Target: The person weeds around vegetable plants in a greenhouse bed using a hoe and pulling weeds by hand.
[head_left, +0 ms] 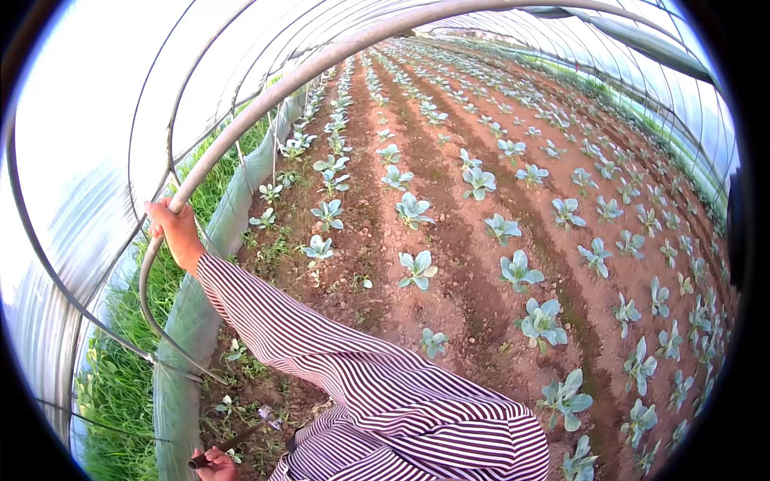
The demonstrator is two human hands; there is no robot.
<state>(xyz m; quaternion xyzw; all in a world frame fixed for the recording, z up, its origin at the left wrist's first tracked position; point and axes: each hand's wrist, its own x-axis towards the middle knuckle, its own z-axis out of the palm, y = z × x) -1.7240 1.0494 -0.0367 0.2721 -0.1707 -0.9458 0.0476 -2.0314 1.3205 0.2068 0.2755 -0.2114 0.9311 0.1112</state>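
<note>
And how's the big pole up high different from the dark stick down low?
The big pole is pale brown, while the dark stick is much darker. The pole bends in a big arch, but the stick looks straight. The pole stretches way over the plant rows; the stick is far shorter. Both are held: the pole by the right hand, the stick by the left.

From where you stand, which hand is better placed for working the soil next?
Probably the left hand: it holds the dark handle, low in view, while the right hand grips the curved pipe.
</note>
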